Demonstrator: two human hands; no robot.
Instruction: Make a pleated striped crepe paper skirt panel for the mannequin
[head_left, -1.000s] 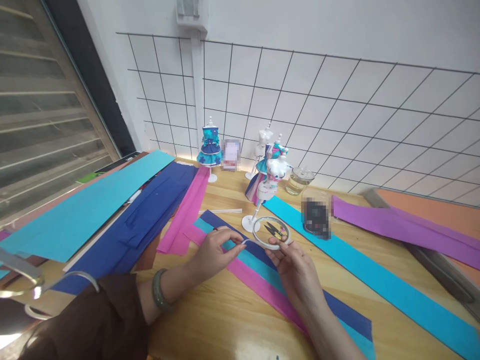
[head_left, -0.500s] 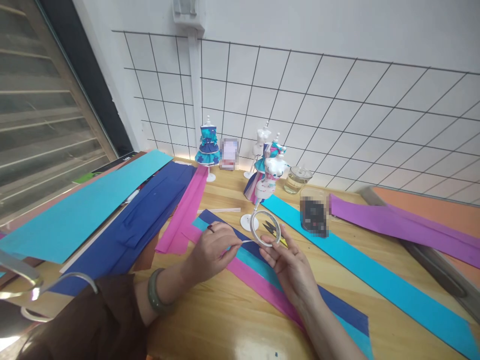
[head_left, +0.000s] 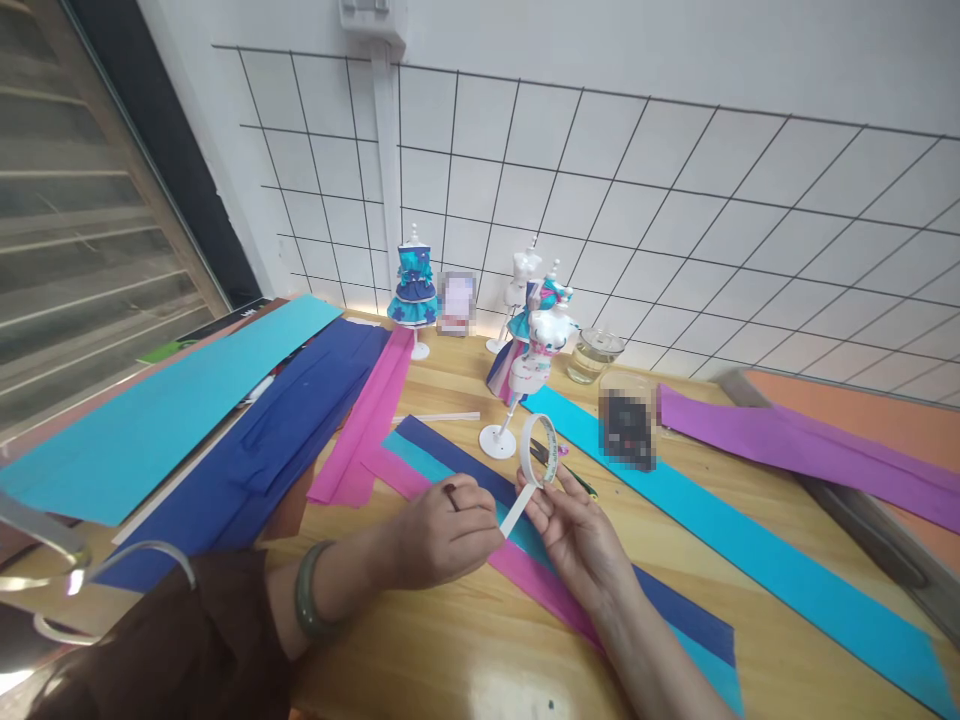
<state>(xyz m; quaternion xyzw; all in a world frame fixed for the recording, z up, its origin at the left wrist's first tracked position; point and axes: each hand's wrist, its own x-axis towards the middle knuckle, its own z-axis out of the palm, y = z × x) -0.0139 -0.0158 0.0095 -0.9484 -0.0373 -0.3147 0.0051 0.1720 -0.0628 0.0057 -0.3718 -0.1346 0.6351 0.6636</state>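
Note:
My right hand (head_left: pixel 579 545) holds a roll of white double-sided or masking-like tape (head_left: pixel 528 452) upright between thumb and fingers. A short strip of tape (head_left: pixel 517 511) runs down from the roll to my left hand (head_left: pixel 450 532), whose fingers pinch its end. Beneath both hands lie layered strips of crepe-like paper or cloth: navy (head_left: pixel 690 610), turquoise (head_left: pixel 442 468) and pink (head_left: pixel 397 475). Just behind the roll stands a small white dress form (head_left: pixel 549 335) on a round base. Small scissors (head_left: pixel 581 482) lie partly hidden behind my right hand.
A doll-size dress form in a blue tiered dress (head_left: pixel 415 290) stands at the back, near a glass cup (head_left: pixel 594 355). Blue sheets (head_left: pixel 315 400) lie left, a long turquoise strip (head_left: pixel 750 530) and a purple strip (head_left: pixel 750 435) right. A wire grid (head_left: pixel 517 150) covers the wall.
My left hand has moved slightly right and down with the tape end. The roll has turned more edge-on, and the pulled strip now shows its broad side.

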